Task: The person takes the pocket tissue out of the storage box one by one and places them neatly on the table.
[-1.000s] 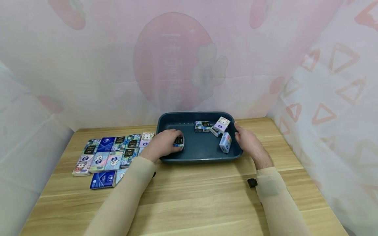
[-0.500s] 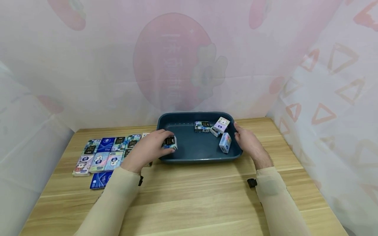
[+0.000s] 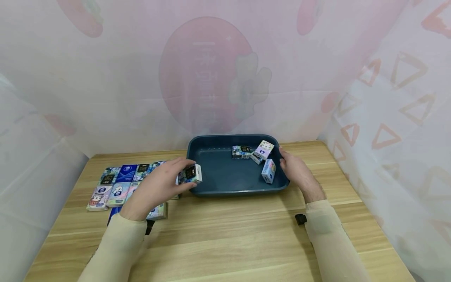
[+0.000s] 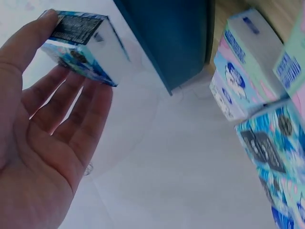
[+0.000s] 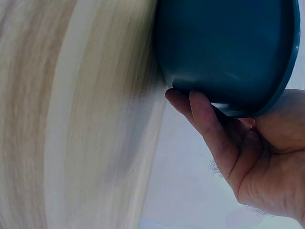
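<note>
My left hand (image 3: 158, 186) pinches a small tissue pack (image 3: 191, 174) with a blue floral print and a black label. Thumb on one side and fingers on the other, it holds the pack above the left edge of a dark blue tray (image 3: 223, 176). In the left wrist view the pack's pale end (image 4: 110, 56) shows. At the tray's right end, my right hand (image 3: 299, 170) grips the rim, the fingers (image 5: 209, 121) lying against the outer wall in the right wrist view. Inside the tray's right half lie several tissue packs, among them a purple-white one (image 3: 264, 149) and a light blue one (image 3: 269, 170).
Left of the tray, several tissue packs lie in rows on the wooden table (image 3: 239, 235), such as a dark blue one (image 3: 126, 173) and a pink one (image 3: 99, 197). My left hand and forearm hide part of them. A printed cloth (image 3: 141, 78) hangs behind.
My left hand has lifted the black-labelled tissue pack out of the tray's left part and carried it left to the tray's edge. The right hand and tray stay put.
</note>
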Tool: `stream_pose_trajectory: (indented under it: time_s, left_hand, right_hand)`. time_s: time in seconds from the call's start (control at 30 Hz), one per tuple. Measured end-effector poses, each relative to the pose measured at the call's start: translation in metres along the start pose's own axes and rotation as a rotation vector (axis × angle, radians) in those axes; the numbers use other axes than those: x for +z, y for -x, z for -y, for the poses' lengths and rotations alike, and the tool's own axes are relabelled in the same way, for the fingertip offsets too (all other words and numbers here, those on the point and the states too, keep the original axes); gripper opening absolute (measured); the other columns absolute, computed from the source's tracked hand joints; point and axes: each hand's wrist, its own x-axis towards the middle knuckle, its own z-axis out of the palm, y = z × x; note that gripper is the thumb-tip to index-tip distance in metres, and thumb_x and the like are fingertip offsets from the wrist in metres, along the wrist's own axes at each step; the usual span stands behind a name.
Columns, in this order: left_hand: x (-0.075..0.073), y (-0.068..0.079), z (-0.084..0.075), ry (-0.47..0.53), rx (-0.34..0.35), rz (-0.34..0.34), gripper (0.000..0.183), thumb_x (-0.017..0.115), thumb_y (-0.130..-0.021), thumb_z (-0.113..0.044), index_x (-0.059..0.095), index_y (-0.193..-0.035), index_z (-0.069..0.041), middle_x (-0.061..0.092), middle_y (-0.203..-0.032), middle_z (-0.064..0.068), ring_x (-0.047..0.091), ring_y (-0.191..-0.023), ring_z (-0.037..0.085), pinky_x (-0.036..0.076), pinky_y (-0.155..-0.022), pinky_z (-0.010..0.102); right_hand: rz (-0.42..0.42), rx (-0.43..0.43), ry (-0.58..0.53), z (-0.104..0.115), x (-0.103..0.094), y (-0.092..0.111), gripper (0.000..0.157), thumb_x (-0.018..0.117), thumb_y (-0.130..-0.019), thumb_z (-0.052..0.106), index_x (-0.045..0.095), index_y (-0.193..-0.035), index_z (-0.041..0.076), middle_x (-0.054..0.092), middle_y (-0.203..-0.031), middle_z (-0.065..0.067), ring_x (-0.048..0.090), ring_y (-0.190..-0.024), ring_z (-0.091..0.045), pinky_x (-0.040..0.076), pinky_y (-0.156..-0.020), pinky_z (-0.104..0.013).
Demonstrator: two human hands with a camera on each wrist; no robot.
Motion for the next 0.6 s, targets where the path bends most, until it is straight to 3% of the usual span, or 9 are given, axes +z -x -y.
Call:
stream_pose_trajectory:
  time_s: [0.2,0.37,0.6]
  left_hand:
    - [-0.004,0.016,0.005,-0.007,0.001,0.05,0.066,0.093,-0.104,-0.037,0.07,-0.16,-0.01,0.075,-0.159,0.017,0.074,-0.144,0.041,0.063,-0.119,0.066]
    - [-0.004,0.025,0.009,-0.02,0.018,0.102,0.061,0.097,-0.1,-0.036,0.073,-0.151,-0.011,0.079,-0.15,0.012,0.079,-0.134,0.034,0.067,-0.112,0.06]
    - [0.0,0.034,0.017,-0.033,0.037,0.155,0.06,0.099,-0.097,-0.035,0.073,-0.146,-0.012,0.08,-0.145,0.01,0.079,-0.132,0.033,0.068,-0.111,0.058]
  right_hand:
    - [-0.019,-0.023,0.007,-0.001,0.001,0.0,0.059,0.05,-0.123,0.01,0.039,-0.179,-0.004,0.075,-0.111,-0.03,0.054,-0.065,-0.022,0.044,-0.061,-0.033]
    - [-0.025,-0.022,0.011,-0.003,0.002,-0.001,0.059,0.05,-0.123,0.01,0.039,-0.179,-0.004,0.066,-0.091,-0.02,0.051,-0.061,-0.02,0.043,-0.06,-0.033]
    - [-0.019,-0.014,0.01,-0.002,0.002,0.0,0.06,0.05,-0.123,0.01,0.038,-0.18,-0.003,0.064,-0.089,-0.018,0.051,-0.06,-0.019,0.045,-0.06,-0.033]
